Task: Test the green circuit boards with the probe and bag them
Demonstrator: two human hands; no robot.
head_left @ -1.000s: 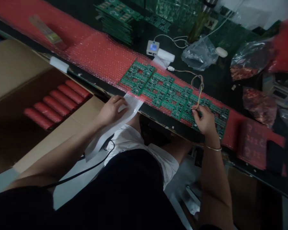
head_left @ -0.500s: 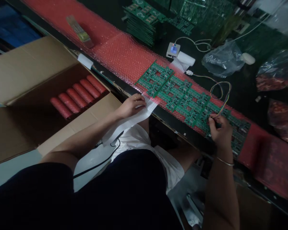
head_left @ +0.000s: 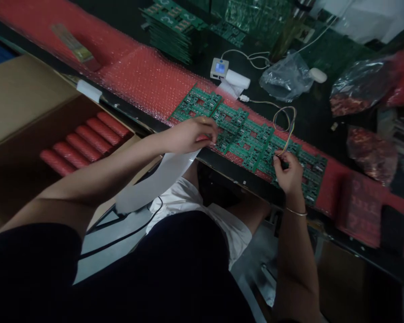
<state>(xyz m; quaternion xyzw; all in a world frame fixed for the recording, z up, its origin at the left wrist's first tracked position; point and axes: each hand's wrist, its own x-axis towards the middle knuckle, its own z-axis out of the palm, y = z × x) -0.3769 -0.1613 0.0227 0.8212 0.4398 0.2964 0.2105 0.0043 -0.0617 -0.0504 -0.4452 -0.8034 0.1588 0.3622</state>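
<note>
A row of green circuit boards (head_left: pixel 252 142) lies on red bubble wrap (head_left: pixel 134 74) along the bench. My left hand (head_left: pixel 197 134) is over the near edge of the boards, with thumb and fingertips pinched together; whatever they hold is too small to make out. A strip of white backing paper (head_left: pixel 155 181) hangs below that hand, over the bench edge. My right hand (head_left: pixel 289 174) pinches the end of a bundle of thin coloured wires (head_left: pixel 292 120) at a board toward the right; the tip is hidden by the fingers. The bundle loops back to a white plug (head_left: pixel 244 98).
A small device with a lit screen (head_left: pixel 219 68) stands behind the boards beside a white paper roll (head_left: pixel 238 79). Farther back is a stack of green boards (head_left: pixel 171 38). An open cardboard box (head_left: pixel 13 94) at left holds red rolls (head_left: pixel 92 141). Plastic bags (head_left: pixel 373 154) lie at right.
My left hand has moved from the paper strip to over the boards' near edge, and its fingers are pinched. My right hand stays at the board with the wires. The view has turned right.
</note>
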